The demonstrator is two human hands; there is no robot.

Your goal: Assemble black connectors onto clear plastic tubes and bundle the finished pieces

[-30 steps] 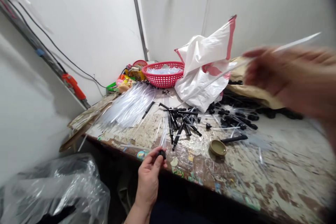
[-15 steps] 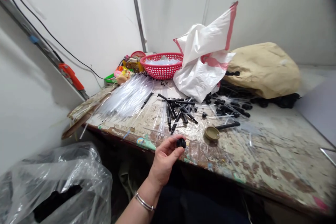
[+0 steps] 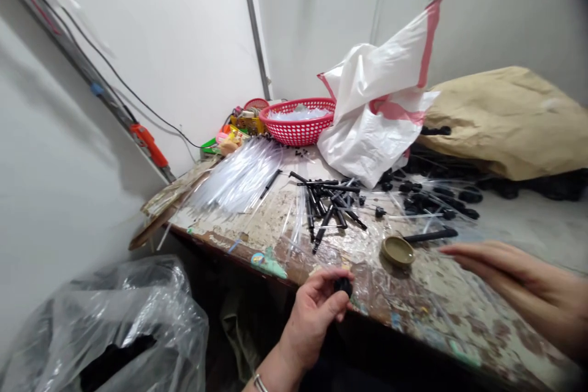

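Observation:
Near the table's front edge, my left hand (image 3: 316, 312) pinches a small round black part (image 3: 343, 286) between thumb and fingers. My right hand (image 3: 514, 285) is over the right side of the table, blurred, its fingers extended together; whether it holds anything is hidden. Between the hands sits a shallow olive dish (image 3: 397, 252), with a black tube part (image 3: 432, 235) lying just behind it. A pile of black tube parts (image 3: 324, 202) lies on the table beyond my left hand. More black fittings (image 3: 418, 199) are scattered with thin clear tubes to the right of that pile.
A bundle of clear tubes (image 3: 241, 174) lies at the left, before a red basket (image 3: 298, 130). Behind stand a white sack (image 3: 367, 116) and a tan bag (image 3: 509, 122). A clear plastic bag (image 3: 151, 318) is below the table's left edge. An orange tool (image 3: 149, 144) hangs at the wall.
My right hand has come into view from the right. The view has shifted, and my left hand appears lower and further right, still gripping the black part.

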